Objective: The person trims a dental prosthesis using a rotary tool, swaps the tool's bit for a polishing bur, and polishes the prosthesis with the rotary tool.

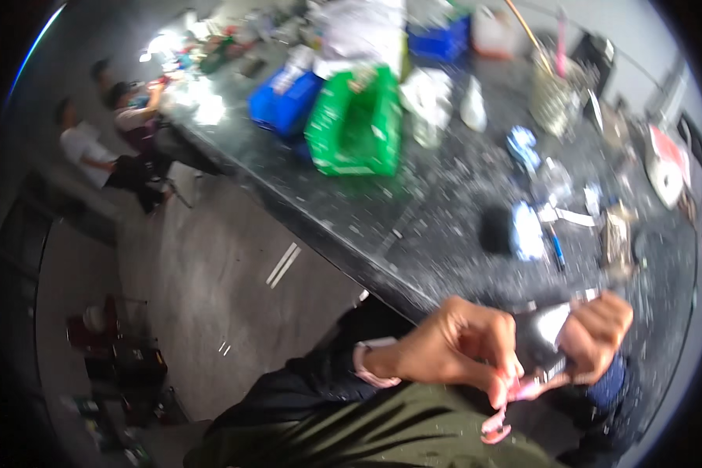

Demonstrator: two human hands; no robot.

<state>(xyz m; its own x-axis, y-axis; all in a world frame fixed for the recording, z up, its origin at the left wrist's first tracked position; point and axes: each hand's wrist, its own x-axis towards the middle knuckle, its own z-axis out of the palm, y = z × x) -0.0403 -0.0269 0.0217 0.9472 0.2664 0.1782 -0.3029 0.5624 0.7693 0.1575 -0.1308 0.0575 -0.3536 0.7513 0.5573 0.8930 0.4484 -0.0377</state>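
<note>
Just past the table's near edge, my two hands are close together. My left hand (466,347) is closed, thumb and forefinger pinching a small pink curled piece (494,429) that hangs below the fingertips. My right hand (597,339) is wrapped round a shiny dark and silver rounded object (550,331); blur hides its exact kind. A bit of pink also shows between the two hands, near the right fingertips. Beyond them on the table lie a blue pen (557,248) and a crumpled light-blue cloth or wrapper (527,231).
The dark speckled table (437,210) runs diagonally. On it stand a green bin (378,160), blue bins (277,109), white plastic bags (427,105), a jar of tools (554,105) and a white roll (665,183). People (90,152) are at the far left, by the table's end.
</note>
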